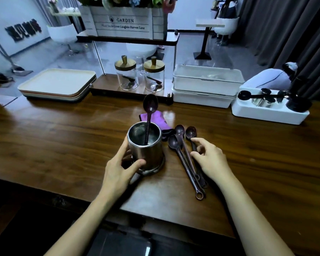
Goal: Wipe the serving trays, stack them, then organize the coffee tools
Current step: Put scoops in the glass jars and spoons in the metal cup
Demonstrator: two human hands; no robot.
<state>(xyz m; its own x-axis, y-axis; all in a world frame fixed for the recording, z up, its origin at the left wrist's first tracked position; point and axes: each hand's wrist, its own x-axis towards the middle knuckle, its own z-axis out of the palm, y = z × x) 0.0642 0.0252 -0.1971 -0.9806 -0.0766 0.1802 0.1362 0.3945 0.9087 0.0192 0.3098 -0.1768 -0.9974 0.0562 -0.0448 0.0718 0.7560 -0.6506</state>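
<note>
At the middle of the counter [63, 135], the cup [146, 152] is gripped by the left hand [118, 169], thumb and fingers wrapped round its wall, and one spoon [150, 106] stands inside, bowl up. Just right of it, three loose spoons [181, 156] lie side by side, and the right hand [212, 161] is curled over the outermost handle; whether it is pinched yet cannot be told. The trays [57, 84] are seen stacked at the back left, the cloth [161, 117] lying behind the cup. A single handle should be pinched near its middle, lifted clear of its neighbours and lowered ring-end down, the cup held firm against tipping.
</note>
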